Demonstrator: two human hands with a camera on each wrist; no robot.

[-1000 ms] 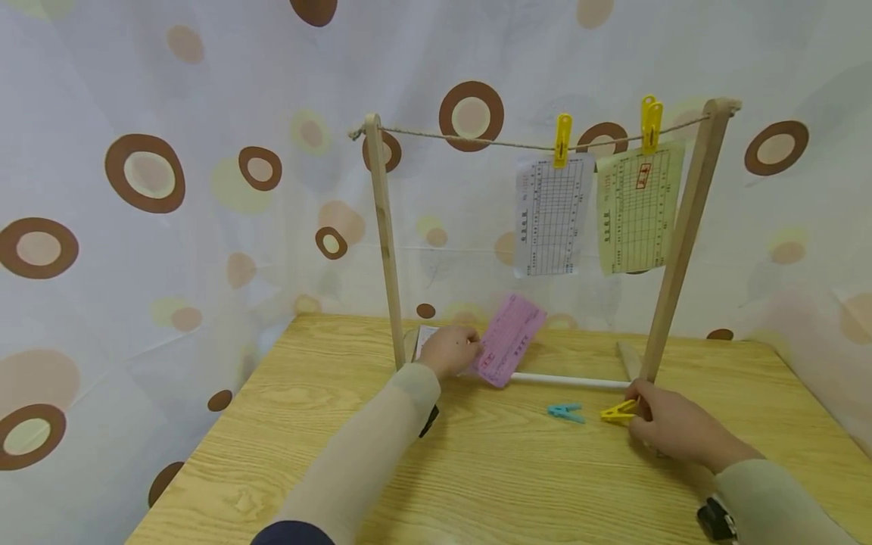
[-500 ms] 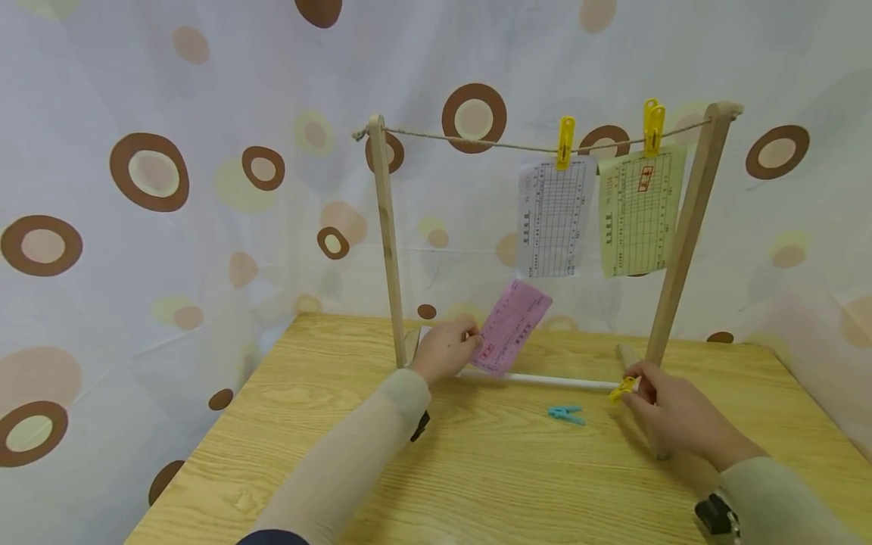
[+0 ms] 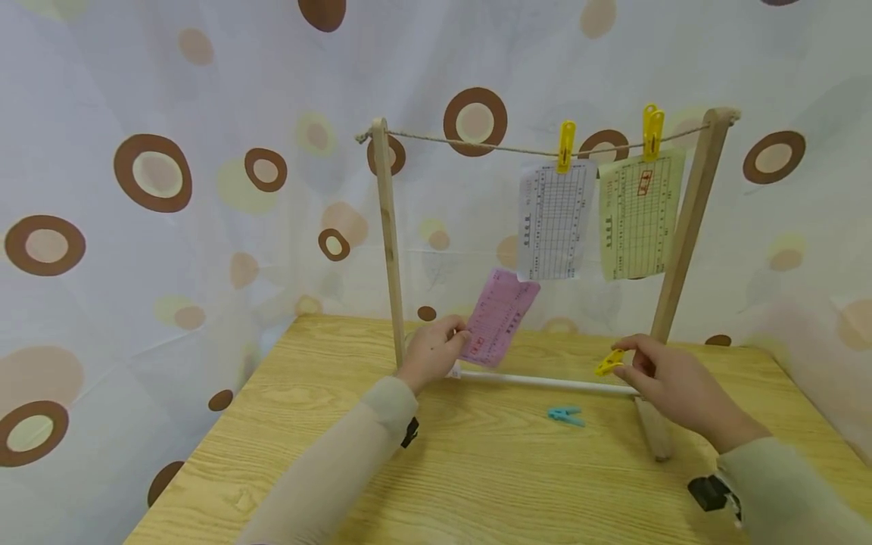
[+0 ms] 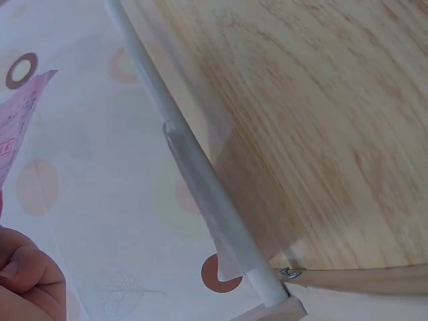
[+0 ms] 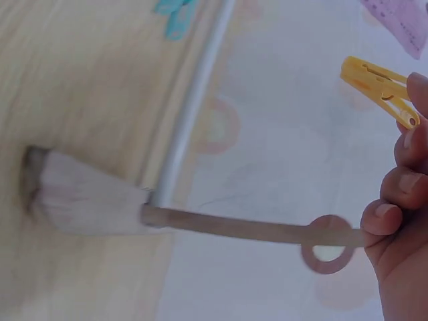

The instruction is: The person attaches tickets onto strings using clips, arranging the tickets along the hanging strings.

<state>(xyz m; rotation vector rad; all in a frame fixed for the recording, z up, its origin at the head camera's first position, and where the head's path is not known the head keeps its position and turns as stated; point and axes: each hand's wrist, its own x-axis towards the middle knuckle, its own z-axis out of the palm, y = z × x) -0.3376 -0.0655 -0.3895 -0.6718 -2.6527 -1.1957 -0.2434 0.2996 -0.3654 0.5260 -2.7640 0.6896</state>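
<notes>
Right hand [image 3: 674, 390]: grip pinching yellow clip [image 3: 609, 362], raised above worktop [image 3: 518, 484]. Teal clip [image 3: 564, 415] lies on worktop near white rod [image 3: 559, 384]. Left hand [image 3: 431, 353]: grip pinching pink slip [image 3: 502, 316] at lower left edge; red stamp, print too small to read. Above, pegged on rope [image 3: 422, 136]: white slip [image 3: 555, 219], yellow-green slip [image 3: 637, 223]; ruled grids, latter red-stamped, characters illegible.

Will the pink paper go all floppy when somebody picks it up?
The pink paper is probably very light, since it looks like a thin sheet. It may not flop much: the left hand holds it near its lower end, yet its top sticks up.
</notes>
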